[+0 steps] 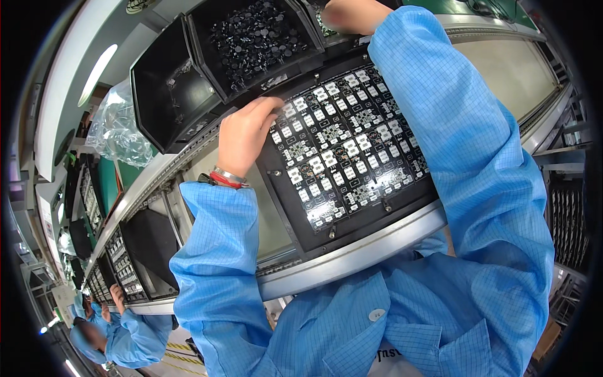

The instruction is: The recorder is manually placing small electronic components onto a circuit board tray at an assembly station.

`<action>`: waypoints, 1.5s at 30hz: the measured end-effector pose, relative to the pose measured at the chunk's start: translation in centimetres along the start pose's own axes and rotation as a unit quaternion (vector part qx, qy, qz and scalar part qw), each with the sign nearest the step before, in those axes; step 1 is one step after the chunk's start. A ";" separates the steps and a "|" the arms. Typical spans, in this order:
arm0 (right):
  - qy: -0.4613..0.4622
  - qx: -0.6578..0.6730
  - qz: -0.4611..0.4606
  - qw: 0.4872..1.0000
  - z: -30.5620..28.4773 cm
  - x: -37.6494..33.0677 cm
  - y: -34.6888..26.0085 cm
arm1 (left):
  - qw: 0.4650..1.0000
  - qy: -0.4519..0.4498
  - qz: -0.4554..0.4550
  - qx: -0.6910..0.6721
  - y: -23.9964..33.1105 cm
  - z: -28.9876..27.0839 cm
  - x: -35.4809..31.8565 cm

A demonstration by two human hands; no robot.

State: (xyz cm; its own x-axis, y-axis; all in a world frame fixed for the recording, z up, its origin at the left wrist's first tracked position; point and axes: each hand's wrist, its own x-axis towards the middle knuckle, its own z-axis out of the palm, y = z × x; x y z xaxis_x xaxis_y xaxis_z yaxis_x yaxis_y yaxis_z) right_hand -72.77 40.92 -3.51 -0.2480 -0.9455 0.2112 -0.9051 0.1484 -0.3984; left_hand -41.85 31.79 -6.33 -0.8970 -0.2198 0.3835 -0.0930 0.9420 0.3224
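A panel of black circuit boards [352, 164] with rows of white square parts lies in a dark carrier frame [279, 188] in front of me. My left hand [244, 137] is at its upper left corner, fingers bent and drawn together; whatever lies between the fingertips is hidden. Over a black bin of small parts [325, 26] at the upper edge, my right hand [353, 16] reaches in, its fingers smeared by motion. Beside that, a larger black bin [200, 44] holds many small dark round pieces [254, 38].
Another black bin [169, 94] with a few bits stands at the left, near a clear plastic bag [119, 122]. A metal rail [358, 248] runs along the near side of the conveyor line. Farther left, a co-worker in blue [135, 342] works at more board panels [125, 264].
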 end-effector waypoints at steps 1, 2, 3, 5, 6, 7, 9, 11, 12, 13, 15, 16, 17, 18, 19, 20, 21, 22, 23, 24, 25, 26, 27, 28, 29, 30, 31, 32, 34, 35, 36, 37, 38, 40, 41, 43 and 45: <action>-0.009 0.012 0.011 1.000 0.1 -0.1 0.4 | 0.999 0.006 0.033 0.016 -0.2 0.1 0.0; -0.009 0.014 0.011 1.000 0.2 -0.1 0.5 | 0.997 0.012 0.065 0.031 -0.3 0.1 0.1; -0.007 0.011 0.003 1.000 0.4 -0.1 0.6 | 0.997 0.011 0.065 0.032 -0.3 0.0 0.2; -0.005 0.010 -0.005 1.000 0.4 -0.1 0.8 | 0.994 -0.012 0.089 0.068 -0.2 -0.1 0.4; 0.003 0.021 -0.005 1.000 0.4 -0.1 0.8 | 0.994 -0.013 0.088 0.068 -0.1 -0.1 0.4; 0.012 0.032 -0.004 0.999 0.4 -0.1 0.8 | 0.992 -0.022 0.087 0.087 0.1 -0.1 0.4; 0.018 0.042 -0.003 0.999 0.5 0.1 1.1 | 0.990 -0.032 0.088 0.106 0.3 0.2 0.4; 0.025 0.053 -0.002 0.998 0.5 -0.3 1.4 | 0.988 -0.028 0.070 0.131 0.6 0.3 0.2; 0.072 0.079 -0.073 0.992 0.4 -0.8 1.6 | 0.988 -0.029 0.071 0.131 0.7 0.4 0.0; 0.119 0.104 -0.143 0.977 0.3 -1.1 1.7 | 0.989 -0.017 0.050 0.135 0.8 0.6 -0.3; 0.099 0.066 -0.084 0.989 -0.1 -0.8 1.4 | 0.990 -0.007 0.028 0.137 1.2 0.8 -0.5; 0.080 0.028 -0.025 0.996 -0.3 -0.7 1.4 | 0.992 -0.006 0.007 0.128 1.4 0.8 -0.5; 0.079 0.028 -0.025 0.996 -0.5 -0.8 1.6 | 0.993 -0.005 -0.013 0.120 1.4 0.8 -0.5; 0.091 0.057 -0.013 0.994 -0.6 -1.0 1.8 | 0.993 -0.006 -0.013 0.120 1.5 0.9 -0.5; 0.103 0.086 -0.002 0.991 -0.8 -1.3 2.1 | 0.995 0.012 -0.033 0.098 1.7 1.0 -0.4; 0.102 0.088 -0.002 0.991 -0.9 -1.5 2.1 | 0.995 0.031 -0.053 0.077 1.8 1.2 -0.4; 0.116 0.094 -0.004 0.989 -1.1 -1.8 2.0 | 0.995 0.029 -0.055 0.078 1.9 1.2 -0.4; 0.129 0.100 -0.005 0.987 -1.3 -2.2 2.0 | 0.993 0.026 -0.061 0.093 2.1 1.0 -0.4; 0.128 0.101 -0.004 0.987 -1.4 -2.7 1.8 | 0.992 0.022 -0.068 0.107 2.3 1.0 -0.5; 0.139 0.135 0.023 0.981 -1.6 -3.3 1.7 | 0.992 0.021 -0.069 0.107 2.3 1.0 -0.6; 0.151 0.169 0.050 0.973 -1.8 -4.0 1.5 | 0.990 0.011 -0.055 0.128 2.1 1.0 -0.7; 0.132 0.164 0.054 0.976 -2.9 -5.3 0.7 | 0.988 0.002 -0.038 0.148 2.2 0.8 -0.6; 0.131 0.167 0.053 0.976 -3.0 -6.1 0.6 | 0.988 0.000 -0.040 0.150 2.2 0.6 -0.6; 0.149 0.194 0.053 0.968 -2.9 -6.9 0.6 | 0.989 -0.013 -0.042 0.139 2.2 0.2 -0.5; 0.168 0.220 0.055 0.959 -2.9 -7.6 0.7 | 0.991 -0.024 -0.042 0.128 2.2 0.1 -0.4; 0.152 0.275 0.082 0.946 -2.9 -8.2 0.9 | 0.991 -0.026 -0.042 0.128 1.9 0.0 -0.4; 0.151 0.277 0.083 0.945 -2.5 -8.7 1.2 | 0.990 -0.056 -0.024 0.130 1.6 0.1 -0.3; 0.161 0.297 0.081 0.938 -1.8 -9.2 1.8 | 0.988 -0.086 -0.005 0.131 1.3 0.1 -0.1; 0.172 0.318 0.081 0.929 -1.1 -10.1 3.0 | 0.987 -0.089 0.008 0.134 0.8 0.5 0.2; 0.158 0.329 0.091 0.927 -0.9 -10.6 3.4 | 0.986 -0.095 0.020 0.136 0.7 0.5 0.2; 0.144 0.340 0.102 0.924 -0.6 -11.0 3.7 | 0.985 -0.103 0.023 0.136 0.8 0.5 0.2; 0.146 0.344 0.108 0.921 -0.4 -11.3 4.1 | 0.987 -0.094 0.023 0.131 1.0 0.6 0.2; 0.140 0.373 0.113 0.910 -0.7 -11.2 4.0 | 0.988 -0.083 0.024 0.127 1.0 0.6 0.3; 0.136 0.368 0.097 0.915 -1.1 -11.0 4.3 | 0.988 -0.086 0.025 0.125 0.9 0.4 0.2; 0.138 0.369 0.102 0.913 -1.3 -11.2 4.2 | 0.989 -0.082 0.023 0.121 0.9 0.4 0.1; 0.121 0.395 0.127 0.902 -1.7 -11.2 3.9 | 0.988 -0.097 0.039 0.116 0.6 0.0 0.5; 0.118 0.373 0.134 0.911 -1.8 -11.3 4.0 | 0.984 -0.114 0.056 0.124 0.4 -0.3 0.7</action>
State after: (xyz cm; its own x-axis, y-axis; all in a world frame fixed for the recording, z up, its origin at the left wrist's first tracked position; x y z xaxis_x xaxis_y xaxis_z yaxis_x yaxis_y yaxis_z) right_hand -74.23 52.67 -5.90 -0.5725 -0.8026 0.1677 -0.3367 0.0436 -0.9406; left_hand -42.44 31.97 -5.69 -0.9788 -0.0747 0.1905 -0.0649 0.9962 0.0573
